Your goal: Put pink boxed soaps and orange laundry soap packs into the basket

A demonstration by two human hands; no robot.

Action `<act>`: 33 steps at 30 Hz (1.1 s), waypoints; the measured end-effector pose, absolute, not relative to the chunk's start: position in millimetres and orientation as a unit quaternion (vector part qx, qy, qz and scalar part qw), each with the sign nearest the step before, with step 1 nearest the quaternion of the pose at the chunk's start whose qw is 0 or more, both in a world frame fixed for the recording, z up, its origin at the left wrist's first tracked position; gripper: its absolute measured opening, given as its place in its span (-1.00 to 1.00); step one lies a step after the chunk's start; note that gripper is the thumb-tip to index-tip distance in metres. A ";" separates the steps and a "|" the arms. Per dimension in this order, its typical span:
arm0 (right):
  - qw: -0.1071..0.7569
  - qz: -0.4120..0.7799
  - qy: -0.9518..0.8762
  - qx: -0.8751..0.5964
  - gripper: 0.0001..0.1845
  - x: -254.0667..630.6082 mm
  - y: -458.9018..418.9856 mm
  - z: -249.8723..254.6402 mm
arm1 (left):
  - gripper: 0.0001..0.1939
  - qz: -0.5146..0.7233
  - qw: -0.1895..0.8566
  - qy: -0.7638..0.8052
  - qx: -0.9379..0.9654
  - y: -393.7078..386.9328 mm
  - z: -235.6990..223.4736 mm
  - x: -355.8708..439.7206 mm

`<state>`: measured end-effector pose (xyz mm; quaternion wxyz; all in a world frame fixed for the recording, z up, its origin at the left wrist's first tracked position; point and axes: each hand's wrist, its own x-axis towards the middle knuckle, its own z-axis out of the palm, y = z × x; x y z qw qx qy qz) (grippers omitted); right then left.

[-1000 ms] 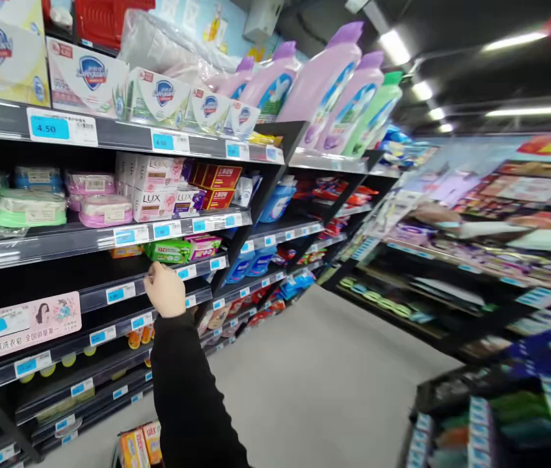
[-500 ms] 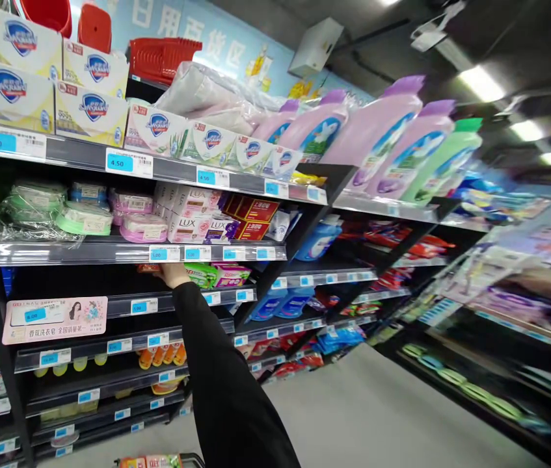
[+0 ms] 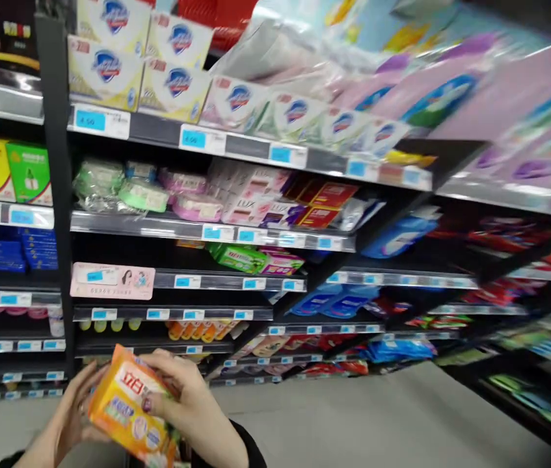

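An orange pack of laundry soap (image 3: 131, 406) with printed labels is held tilted, low in the view. My right hand (image 3: 180, 396) grips its right side, thumb across the front and fingers over the top edge. At the pack's left edge, my left hand (image 3: 73, 409) has its fingers curled around it; part of that hand is hidden behind the pack. Green soap packs (image 3: 239, 257) and a pink pack (image 3: 280, 262) lie on the shelf beyond my hands.
Shelves hold Safeguard soap boxes (image 3: 107, 71), LUX boxes (image 3: 246, 211) and soap dishes (image 3: 143, 195). Large pink bottles (image 3: 441, 97) stand at the upper right. Grey floor (image 3: 328, 416) runs along the shelves. A dark object, partly cut off, sits below the pack.
My right hand has come back from the shelf and now holds the orange soap pack low in front. My left hand has come into view beside it. The view has turned left and down.
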<state>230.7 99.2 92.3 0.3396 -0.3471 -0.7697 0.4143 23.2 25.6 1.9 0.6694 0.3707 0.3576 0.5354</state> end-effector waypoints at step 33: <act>0.477 0.668 -0.375 -0.429 -0.40 100.2 3.4 -14.9 | -0.40 0.490 0.604 0.508 0.369 -6.6 -9.1 -86.8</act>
